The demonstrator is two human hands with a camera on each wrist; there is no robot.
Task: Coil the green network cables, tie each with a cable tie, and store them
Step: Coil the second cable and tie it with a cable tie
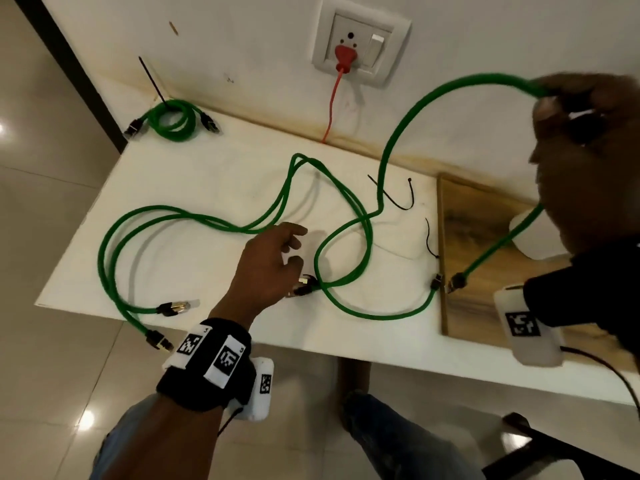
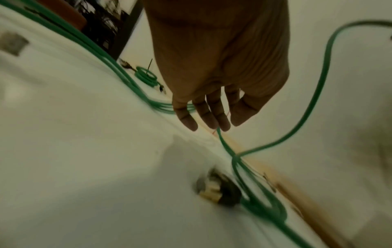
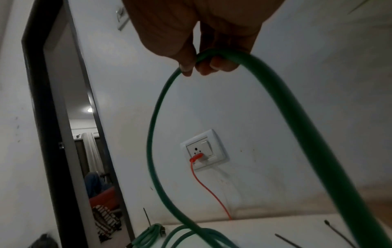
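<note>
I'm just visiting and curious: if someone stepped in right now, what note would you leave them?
Right hand is raised, gripping a loose green cable mid-length; one plug end dangles over the wooden board.
Left hand is open, holding nothing, reaching toward a plug on the white table.
Done: one tied coil sits at the far left corner.
Left: coil the held cable and the other loose cables; spare cable ties lie near the board. Then store all.

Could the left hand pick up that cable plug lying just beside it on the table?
Probably yes. The left hand hovers open and empty right by the plug, which lies bare on the table with nothing over it.
</note>
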